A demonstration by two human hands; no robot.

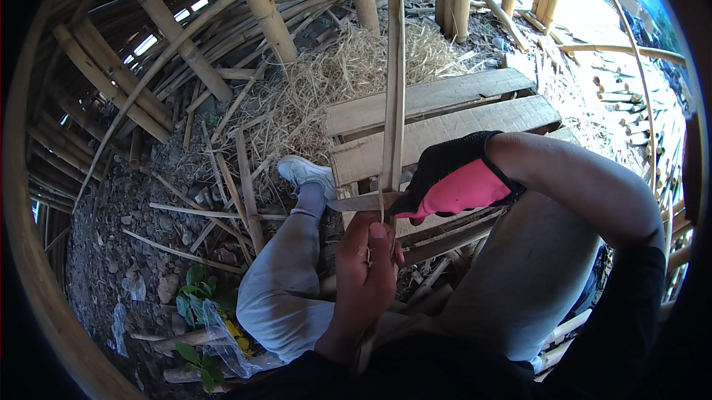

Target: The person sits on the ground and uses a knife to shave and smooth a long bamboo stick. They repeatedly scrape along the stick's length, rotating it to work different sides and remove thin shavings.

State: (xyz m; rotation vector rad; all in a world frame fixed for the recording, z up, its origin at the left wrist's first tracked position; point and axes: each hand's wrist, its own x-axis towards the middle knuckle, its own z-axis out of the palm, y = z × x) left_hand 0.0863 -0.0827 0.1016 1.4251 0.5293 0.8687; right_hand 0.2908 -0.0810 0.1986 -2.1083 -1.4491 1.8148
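My left hand [367, 263] is bare and closed around a long, flat bamboo strip [394, 96], its thumb pressed along the top. The strip runs from my lap, through this hand, up past the far edge of the view. My right hand [460, 181] wears a black and pink glove. It grips a knife whose handle is hidden by the glove. The knife's blade [360, 202] points left and lies across the strip, just beyond my left fingers. Whether the blade is cutting into the strip, I cannot tell.
A slatted wooden pallet [445, 129] lies in front of me under the strip. Behind it is a heap of pale shavings [334, 73]. Bamboo posts [259, 7] stand at the back. Loose bamboo pieces [245, 192] and a leafy plant [194, 296] are on the ground at left.
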